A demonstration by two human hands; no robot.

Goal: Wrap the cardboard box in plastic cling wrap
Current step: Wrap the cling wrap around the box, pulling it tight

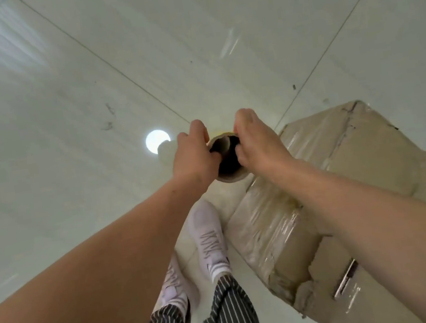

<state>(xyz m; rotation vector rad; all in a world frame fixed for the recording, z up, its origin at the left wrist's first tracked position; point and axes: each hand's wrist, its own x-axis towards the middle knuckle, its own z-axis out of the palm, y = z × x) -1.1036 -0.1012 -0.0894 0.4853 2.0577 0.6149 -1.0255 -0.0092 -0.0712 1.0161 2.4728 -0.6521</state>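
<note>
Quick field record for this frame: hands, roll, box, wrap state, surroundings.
left hand: grips the near end of the cling wrap roll, thumb at the core opening
right hand: grips the same end from the other side
roll pose: seen end-on, hollow core facing the camera, held above the floor
cardboard box: on the floor, to the person's right
film: covers the box side nearest the roll; top face looks bare
box condition: torn edges at the near corner
shoes: white, beside the box

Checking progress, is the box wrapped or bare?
Partly wrapped. Glossy film bands one side of the box; the top looks bare. Left hand and right hand grip the roll.
</note>
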